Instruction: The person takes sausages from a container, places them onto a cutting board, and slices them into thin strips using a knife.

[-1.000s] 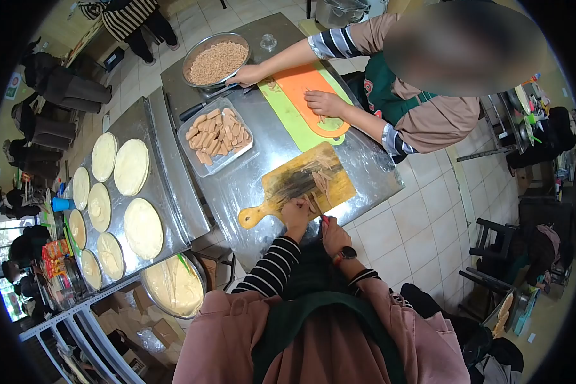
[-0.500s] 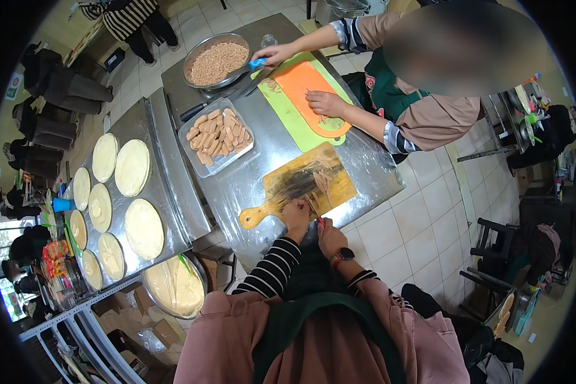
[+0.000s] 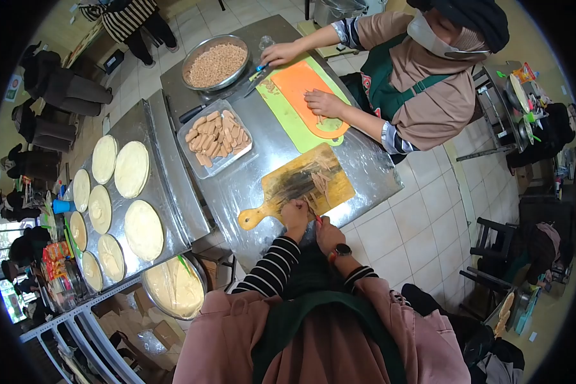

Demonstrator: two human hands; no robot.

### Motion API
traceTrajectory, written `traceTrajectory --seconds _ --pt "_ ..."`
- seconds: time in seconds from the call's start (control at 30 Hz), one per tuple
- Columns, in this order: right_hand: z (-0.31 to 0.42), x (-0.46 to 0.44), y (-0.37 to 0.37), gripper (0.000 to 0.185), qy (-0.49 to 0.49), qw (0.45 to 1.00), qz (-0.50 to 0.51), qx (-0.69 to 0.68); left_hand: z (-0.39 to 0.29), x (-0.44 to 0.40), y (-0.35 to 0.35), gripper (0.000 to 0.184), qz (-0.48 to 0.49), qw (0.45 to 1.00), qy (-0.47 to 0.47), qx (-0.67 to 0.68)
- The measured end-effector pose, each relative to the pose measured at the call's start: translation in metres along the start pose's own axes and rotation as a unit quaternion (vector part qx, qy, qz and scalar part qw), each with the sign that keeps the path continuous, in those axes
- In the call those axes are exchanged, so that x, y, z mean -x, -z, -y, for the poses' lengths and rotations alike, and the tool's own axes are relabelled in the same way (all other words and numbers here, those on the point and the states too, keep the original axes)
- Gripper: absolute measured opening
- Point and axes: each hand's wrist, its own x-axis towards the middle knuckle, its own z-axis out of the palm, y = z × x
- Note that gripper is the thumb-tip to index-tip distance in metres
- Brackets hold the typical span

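Observation:
My right hand (image 3: 329,235) is closed round the red handle of a knife (image 3: 319,219), its blade pointing onto the near edge of a wooden cutting board (image 3: 254,218). Beside the blade, my left hand (image 3: 295,216) presses down on the board with its fingers bent together; whatever is under the fingertips is hidden. Thin brown sausage strips (image 3: 320,182) lie on the board just beyond the knife. Farther up the table, a clear plastic box (image 3: 219,168) holds many short brown sausages (image 3: 215,137).
A co-worker (image 3: 422,89) across the table grips a blue-handled knife (image 3: 260,68) over orange (image 3: 301,96) and green cutting boards (image 3: 294,131). A metal bowl (image 3: 189,80) of diced pieces stands at the back. Flat dough rounds (image 3: 144,230) cover the left table, above a dough basin (image 3: 173,288).
My hands and knife stay nearly in place, with my right wrist slightly turned. The co-worker's head has shifted up and back, and their knife hand has moved slightly.

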Motion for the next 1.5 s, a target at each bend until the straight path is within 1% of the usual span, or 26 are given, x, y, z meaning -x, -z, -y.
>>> traceTrajectory --seconds 0.03,0.1,0.17,0.23,0.3,0.37,0.43,0.5,0.53,0.6,0.63,0.77,0.83,0.9,0.93,1.03,1.1,1.13,1.2,1.23,1.3,1.33,1.37,1.4,1.43,1.5 --pt "0.001 0.002 0.003 0.031 0.005 1.0 -0.003 -0.001 0.002 -0.003 -0.001 0.011 -0.004 1.0 -0.004 0.0" --pt "-0.006 0.009 0.007 0.028 -0.026 0.998 -0.019 0.049 0.002 -0.003 -0.001 0.011 0.004 1.0 0.001 0.018" --pt "-0.018 0.004 0.008 0.029 -0.017 0.997 -0.038 0.065 -0.004 0.0 0.0 0.012 0.01 0.999 0.023 0.029" --pt "-0.019 -0.001 0.02 0.029 0.026 0.995 -0.05 0.077 -0.006 -0.001 -0.002 0.012 0.015 0.998 0.044 0.039" --pt "-0.018 -0.009 0.031 0.029 0.037 0.995 -0.053 0.08 -0.009 -0.004 -0.006 0.013 0.023 0.994 0.047 0.092" --pt "-0.019 -0.016 0.04 0.029 0.014 0.996 -0.03 0.08 -0.01 -0.012 -0.013 0.012 0.029 0.993 0.051 0.101" --pt "-0.021 -0.017 0.043 0.03 0.018 0.997 -0.009 0.08 -0.014 -0.013 -0.015 0.01 0.039 0.992 0.056 0.108" --pt "-0.021 -0.017 0.043 0.032 0.011 0.998 0.035 0.044 -0.023 -0.015 -0.017 0.013 0.047 0.987 0.097 0.121" --pt "-0.018 -0.017 0.044 0.033 0.004 0.998 0.044 0.038 -0.028 -0.012 -0.015 0.013 0.047 0.987 0.096 0.123" --pt "-0.024 -0.021 0.038 0.033 0.021 0.999 0.028 0.025 -0.035 -0.003 -0.01 0.015 0.004 0.998 0.034 0.048" --pt "-0.028 -0.021 0.036 0.034 0.036 0.999 0.015 0.012 -0.039 0.001 -0.009 0.015 0.004 0.998 0.034 0.047" --pt "-0.034 -0.017 0.041 0.034 0.043 0.999 0.015 0.005 -0.041 0.002 -0.013 0.015 0.014 0.999 0.025 0.029" --pt "-0.038 -0.008 0.048 0.033 0.035 0.999 0.006 0.032 -0.041 0.001 -0.015 0.015 0.008 0.999 0.021 0.028" --pt "-0.039 0.0 0.065 0.032 0.037 0.998 -0.001 0.049 -0.045 0.001 -0.015 0.014 0.013 0.996 0.058 0.059" --pt "-0.04 0.003 0.073 0.031 0.037 0.997 -0.01 0.063 -0.049 0.001 -0.014 0.014 0.012 0.996 0.059 0.06" --pt "-0.044 -0.009 0.084 0.03 0.054 0.997 -0.032 0.052 -0.055 -0.002 -0.013 0.014 0.03 0.997 0.054 0.034" --pt "-0.039 -0.017 0.091 0.031 0.048 0.997 -0.022 0.063 -0.056 -0.009 -0.014 0.014 0.063 0.996 0.047 0.033" --pt "-0.034 -0.018 0.097 0.032 0.043 0.997 -0.013 0.066 -0.06 -0.011 -0.015 0.014 0.062 0.996 0.046 0.034" --pt "-0.029 -0.021 0.101 0.032 0.044 0.997 -0.001 0.071 -0.068 -0.012 -0.019 0.016 0.069 0.968 0.127 0.205" --pt "-0.028 -0.022 0.102 0.034 0.035 0.997 -0.008 0.062 -0.07 -0.014 -0.023 0.016 0.061 0.968 0.128 0.208" --pt "-0.027 -0.023 0.095 0.035 0.037 0.998 -0.011 0.054 -0.071 -0.019 -0.022 0.014 0.021 0.968 0.083 0.235" --pt "-0.028 -0.021 0.091 0.036 0.024 0.999 -0.016 0.044 -0.069 -0.021 -0.015 0.014 0.011 0.968 0.084 0.237" --pt "-0.029 -0.018 0.088 0.036 0.011 0.999 -0.021 0.034 -0.068 -0.022 -0.007 0.013 -0.025 0.992 -0.003 0.123" --pt "-0.031 -0.017 0.086 0.037 -0.003 0.999 -0.027 0.024 -0.073 -0.023 0.003 0.012 -0.061 0.994 -0.087 0.005" --pt "-0.032 -0.015 0.083 0.037 0.005 0.999 -0.027 0.027 -0.081 -0.027 0.018 0.012 -0.069 0.994 -0.086 0.006" --pt "-0.036 -0.008 0.079 0.037 0.0 0.998 -0.065 0.009 -0.095 -0.049 0.053 0.009 -0.141 0.981 -0.134 -0.007"
